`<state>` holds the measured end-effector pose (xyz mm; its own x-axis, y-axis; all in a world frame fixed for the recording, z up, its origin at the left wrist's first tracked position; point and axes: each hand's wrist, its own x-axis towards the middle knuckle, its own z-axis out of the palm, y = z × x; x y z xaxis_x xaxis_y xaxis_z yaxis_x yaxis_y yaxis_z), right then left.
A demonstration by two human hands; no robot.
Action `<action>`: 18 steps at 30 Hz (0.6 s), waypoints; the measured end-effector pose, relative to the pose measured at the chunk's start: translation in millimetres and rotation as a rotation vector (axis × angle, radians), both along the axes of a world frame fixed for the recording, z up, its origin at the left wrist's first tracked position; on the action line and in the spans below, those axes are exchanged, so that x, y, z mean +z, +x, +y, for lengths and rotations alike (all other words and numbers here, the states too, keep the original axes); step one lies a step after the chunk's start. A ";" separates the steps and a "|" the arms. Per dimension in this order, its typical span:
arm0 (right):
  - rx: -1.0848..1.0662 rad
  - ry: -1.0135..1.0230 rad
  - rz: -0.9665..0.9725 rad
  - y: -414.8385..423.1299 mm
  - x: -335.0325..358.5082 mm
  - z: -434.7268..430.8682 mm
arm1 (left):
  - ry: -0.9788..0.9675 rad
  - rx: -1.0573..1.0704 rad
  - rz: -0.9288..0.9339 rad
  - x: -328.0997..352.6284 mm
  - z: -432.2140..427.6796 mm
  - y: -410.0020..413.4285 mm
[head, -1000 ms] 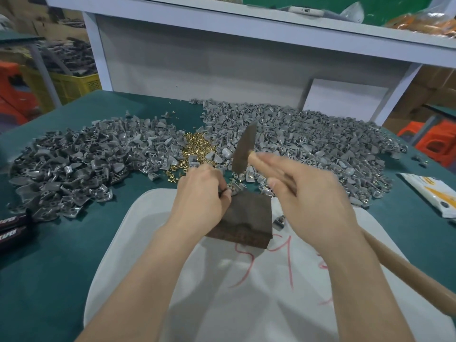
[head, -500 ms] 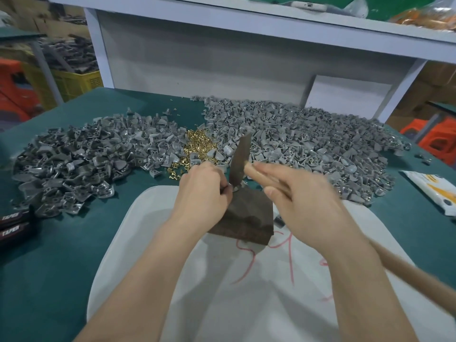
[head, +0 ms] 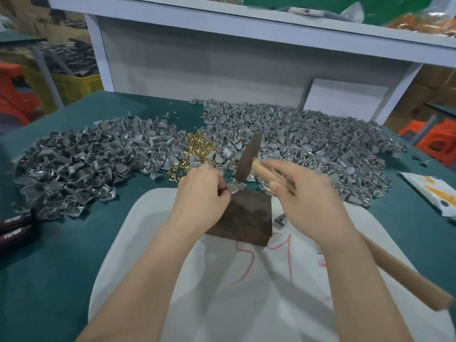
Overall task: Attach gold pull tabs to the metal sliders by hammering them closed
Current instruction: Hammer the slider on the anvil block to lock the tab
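Note:
My left hand (head: 201, 191) pinches a small grey metal slider (head: 234, 188) against the far top edge of a dark block (head: 243, 218). My right hand (head: 306, 196) grips the wooden handle of a hammer (head: 248, 156), whose dark head stands just above the slider. A small heap of gold pull tabs (head: 197, 149) lies behind my left hand, between two large piles of grey sliders: the left pile (head: 81, 169) and the right pile (head: 308, 146).
A white cloth (head: 246, 292) with red marks covers the near part of the green table (head: 61, 255). Dark tool handles (head: 14, 225) lie at the left edge. A white packet (head: 429, 193) lies at the right. A white shelf frame (head: 222, 28) stands behind.
The hammer head dropped toward the slider on the block, then lifted slightly again. My left hand stayed pinched at the block's edge.

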<state>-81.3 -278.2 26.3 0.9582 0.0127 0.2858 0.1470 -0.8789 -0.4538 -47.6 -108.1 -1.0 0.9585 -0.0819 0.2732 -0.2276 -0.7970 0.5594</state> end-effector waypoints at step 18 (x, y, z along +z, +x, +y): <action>-0.080 0.171 -0.095 35.8 -28.4 -4.1 | -0.096 -0.025 0.044 -2.7 1.6 3.3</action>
